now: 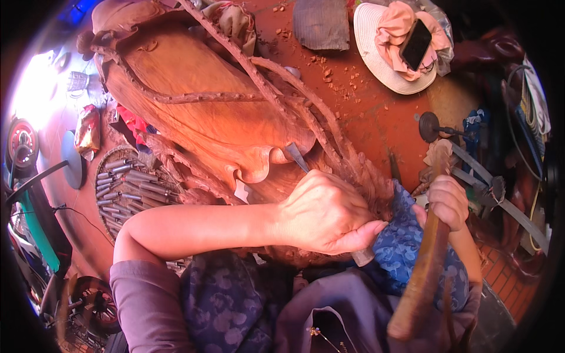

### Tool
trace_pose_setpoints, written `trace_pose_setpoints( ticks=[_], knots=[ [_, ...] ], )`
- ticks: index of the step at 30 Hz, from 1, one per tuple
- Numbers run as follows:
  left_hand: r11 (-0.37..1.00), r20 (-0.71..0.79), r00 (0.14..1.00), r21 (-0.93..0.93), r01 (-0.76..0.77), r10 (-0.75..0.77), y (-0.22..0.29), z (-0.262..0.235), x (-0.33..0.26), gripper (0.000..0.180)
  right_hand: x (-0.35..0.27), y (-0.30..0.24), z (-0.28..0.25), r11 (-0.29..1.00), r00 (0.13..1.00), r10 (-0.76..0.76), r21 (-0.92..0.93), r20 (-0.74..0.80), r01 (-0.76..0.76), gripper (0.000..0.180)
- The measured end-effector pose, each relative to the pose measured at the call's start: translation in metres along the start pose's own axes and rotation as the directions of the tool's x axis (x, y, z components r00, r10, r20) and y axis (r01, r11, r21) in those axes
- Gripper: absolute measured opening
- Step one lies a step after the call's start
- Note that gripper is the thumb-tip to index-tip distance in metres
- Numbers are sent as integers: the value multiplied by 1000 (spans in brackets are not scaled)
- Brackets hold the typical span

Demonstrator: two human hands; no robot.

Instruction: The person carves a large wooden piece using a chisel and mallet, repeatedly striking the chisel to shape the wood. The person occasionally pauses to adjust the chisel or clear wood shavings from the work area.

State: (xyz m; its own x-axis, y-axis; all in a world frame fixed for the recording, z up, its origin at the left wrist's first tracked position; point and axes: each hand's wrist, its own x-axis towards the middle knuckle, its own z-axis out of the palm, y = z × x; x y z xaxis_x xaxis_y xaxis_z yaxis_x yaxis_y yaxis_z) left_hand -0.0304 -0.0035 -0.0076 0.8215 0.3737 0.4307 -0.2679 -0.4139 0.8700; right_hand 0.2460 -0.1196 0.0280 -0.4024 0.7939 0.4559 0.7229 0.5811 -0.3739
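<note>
A large carved wooden piece (188, 70), shaped like a broad leaf with curling edges and raised stems, lies in front of me. My left hand (326, 215) is closed round a chisel (298, 159). Its flat metal blade points up and left over the leaf's wavy near edge, and its butt end shows below my thumb. At the right, my right hand (448, 203) grips a wooden mallet (421, 276), held upright and tilted, apart from the chisel. Whether the blade touches the wood I cannot tell.
A round basket (101, 203) of several chisels stands at the left. On the reddish floor are wood chips (326, 73), a grey mat (321, 23) and a pale hat (366, 50) with a phone (415, 45) on it. A metal stand (471, 162) is at right, wheels (94, 305) at left.
</note>
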Motion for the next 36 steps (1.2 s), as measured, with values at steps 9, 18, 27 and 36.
trace_pose_setpoints(
  ticks=[9, 18, 27, 36],
  knots=[
    [999, -15, 999, 25, -32, 33, -4, -2, -2, 37, -4, 8, 4, 999, 1000, -8, 36, 2, 8, 38],
    [994, -8, 996, 59, -94, 94, -11, 3, -1, 36, -1, 1, -3, 970, 971, 161, -211, 175, -123, 36],
    [998, -83, 996, -46, -35, 31, 12, 10, 10, 34, 6, -5, -9, 987, 978, 159, -32, 137, -156, 39],
    [997, -151, 988, -74, 31, -42, 5, 11, 11, 30, 10, -9, -10, 988, 984, 154, -27, 85, -153, 42]
  ],
)
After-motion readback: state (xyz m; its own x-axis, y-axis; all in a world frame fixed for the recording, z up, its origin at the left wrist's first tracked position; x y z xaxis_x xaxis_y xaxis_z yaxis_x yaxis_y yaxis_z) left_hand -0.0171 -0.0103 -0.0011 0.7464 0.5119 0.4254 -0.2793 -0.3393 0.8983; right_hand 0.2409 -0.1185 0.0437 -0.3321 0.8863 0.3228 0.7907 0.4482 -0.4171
